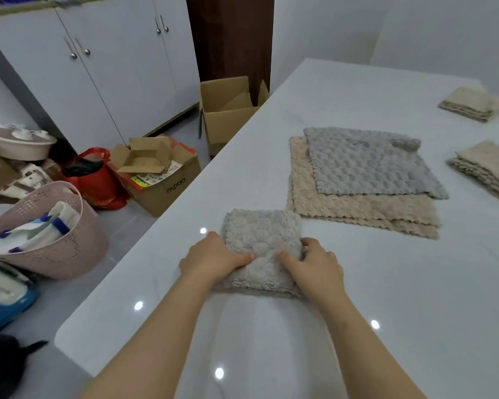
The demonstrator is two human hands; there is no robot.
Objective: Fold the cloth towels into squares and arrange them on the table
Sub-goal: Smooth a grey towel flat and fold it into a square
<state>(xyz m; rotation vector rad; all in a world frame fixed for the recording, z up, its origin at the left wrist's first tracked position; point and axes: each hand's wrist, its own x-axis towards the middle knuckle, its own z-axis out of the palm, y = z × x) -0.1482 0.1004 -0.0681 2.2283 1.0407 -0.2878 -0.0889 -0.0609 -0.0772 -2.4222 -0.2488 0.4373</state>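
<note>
Fingers of left hand and right hand curl round folded towel on table.

bare table right of hands, flat towel pile ahead, perhaps two stacks beyond

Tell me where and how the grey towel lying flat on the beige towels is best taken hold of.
Probably pinch its two near corners, coming from the person's side, once the left hand and right hand release the folded towel. The grey towel lies flat and limp on the beige towels, with its near scalloped edge free; its far right corner is curled over.
</note>
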